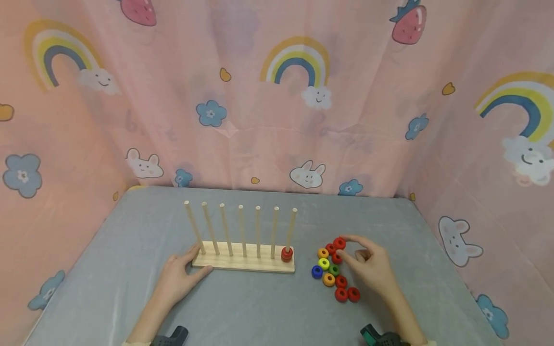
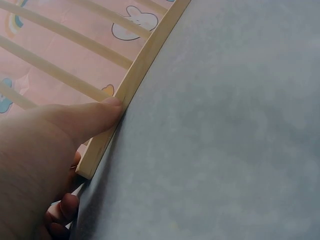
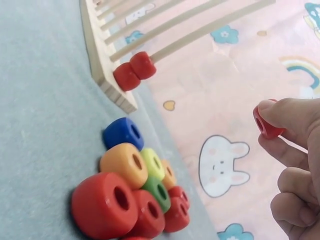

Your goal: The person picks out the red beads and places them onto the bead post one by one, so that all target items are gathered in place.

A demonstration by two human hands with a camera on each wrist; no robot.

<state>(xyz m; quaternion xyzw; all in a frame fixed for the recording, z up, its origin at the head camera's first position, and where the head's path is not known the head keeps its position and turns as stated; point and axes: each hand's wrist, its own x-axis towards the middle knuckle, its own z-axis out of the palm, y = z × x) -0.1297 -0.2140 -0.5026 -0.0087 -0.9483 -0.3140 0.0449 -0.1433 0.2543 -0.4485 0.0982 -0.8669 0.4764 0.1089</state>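
A wooden peg rack (image 1: 242,262) with several upright rods lies on the grey tabletop. Two red beads (image 3: 143,65) are stacked on its rightmost rod. At the rack's left end, my left hand (image 1: 177,276) holds the base, its thumb (image 2: 107,112) against the front edge and fingers round the end. My right hand (image 1: 373,268) pinches a red bead (image 3: 270,129) between thumb and finger, raised above the loose beads in the right wrist view. Those include a blue bead (image 1: 317,272), a yellow bead (image 1: 321,265), a green bead (image 1: 333,273), orange beads and several red ones.
The grey cloth-covered table (image 1: 242,312) extends around the rack and beads. A pink printed curtain (image 1: 242,144) hangs behind the table and along both sides. Dark wrist devices (image 1: 173,336) show at the bottom of the head view.
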